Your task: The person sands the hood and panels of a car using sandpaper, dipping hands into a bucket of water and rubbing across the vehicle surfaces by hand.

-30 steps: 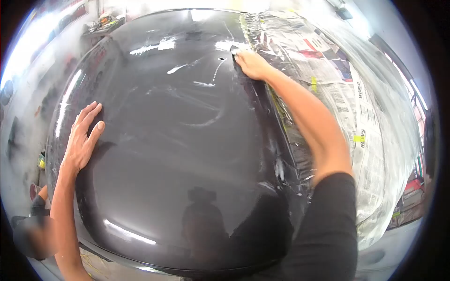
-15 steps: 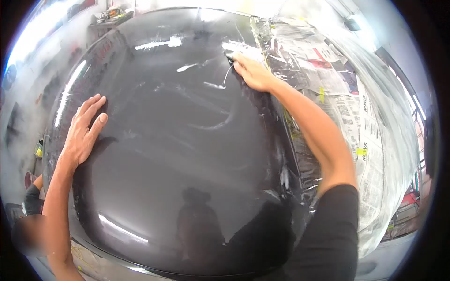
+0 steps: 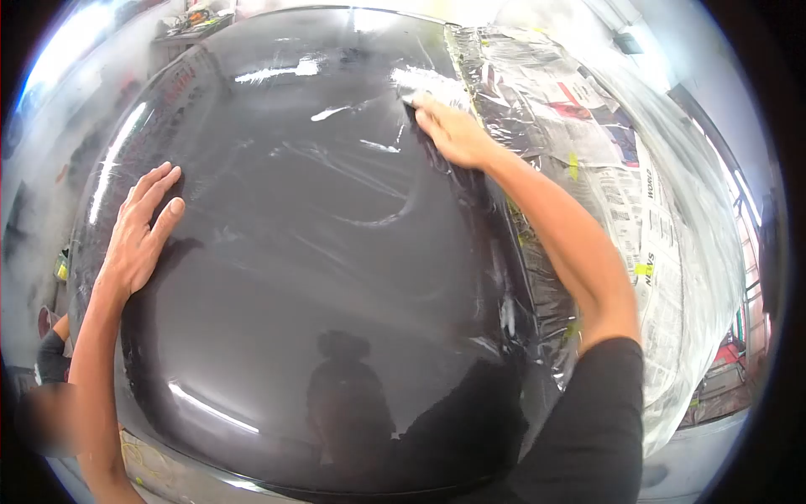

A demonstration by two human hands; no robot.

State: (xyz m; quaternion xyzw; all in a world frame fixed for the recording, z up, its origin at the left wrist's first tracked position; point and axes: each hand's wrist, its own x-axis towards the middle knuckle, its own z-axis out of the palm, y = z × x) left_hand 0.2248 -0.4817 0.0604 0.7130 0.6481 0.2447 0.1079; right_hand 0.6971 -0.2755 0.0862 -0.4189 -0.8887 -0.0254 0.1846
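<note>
A large, glossy dark car panel [image 3: 277,336] fills the middle of the view, streaked with whitish wet marks. My left hand [image 3: 141,231] lies on the panel's left side, palm down, with fingers stretched and thumb apart; it holds nothing. Near the far right edge, my right hand [image 3: 449,130] presses a small dark-edged pad [image 3: 409,100] against the surface. Most of that pad is hidden under the fingers, so its exact kind is unclear. Just beyond it is a bright white patch [image 3: 428,81].
Taped newspaper [image 3: 621,185] and clear plastic sheeting [image 3: 705,252] cover the area right of the panel. Another person's dark sleeve [image 3: 52,357] shows at the lower left. A cluttered shelf [image 3: 180,34] stands at the back left.
The view has shifted slightly, moving the panel a little left and up. My right hand has slid slightly toward me from the white patch. My left hand stays flat on the panel.
</note>
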